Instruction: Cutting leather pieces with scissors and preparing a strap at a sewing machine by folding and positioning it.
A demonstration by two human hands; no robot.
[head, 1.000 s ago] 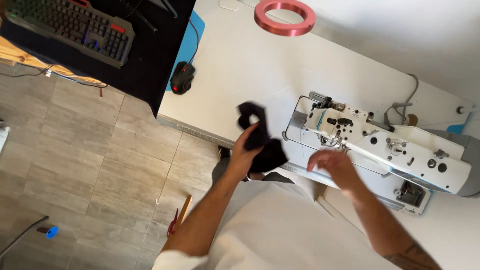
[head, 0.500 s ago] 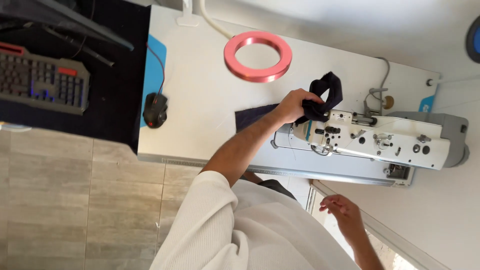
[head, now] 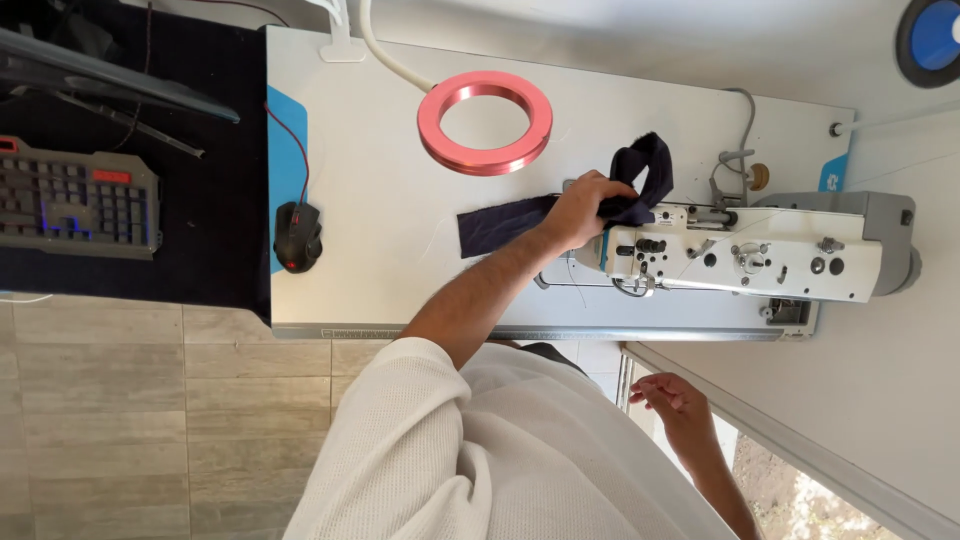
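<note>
Dark blue cloth point(head: 640, 180) is bunched up in my left hand point(head: 585, 208). My fingers are curled tight around it, and one loop of it sticks up above my knuckles. I hold it right at the near end of the white sewing machine point(head: 745, 262), touching the machine's top. A flat strip of dark cloth point(head: 500, 226) lies on the white counter point(head: 380, 200) just beside my hand; I cannot tell if it is part of the same piece.

My right hand point(head: 675, 400) is down low, off the counter and well apart from the machine. Its fingers are loosely bent and it holds nothing.

A pink ring point(head: 485, 122) lies on the counter near the cloth, not touching it. A black mouse point(head: 298, 236) sits on the counter at the edge of a blue mat point(head: 287, 140). A keyboard point(head: 78, 205) rests on a black desk point(head: 215, 240) past the mouse. Grey tiles point(head: 130, 420) cover the floor under it all. I wear a white sleeve point(head: 400, 430).
</note>
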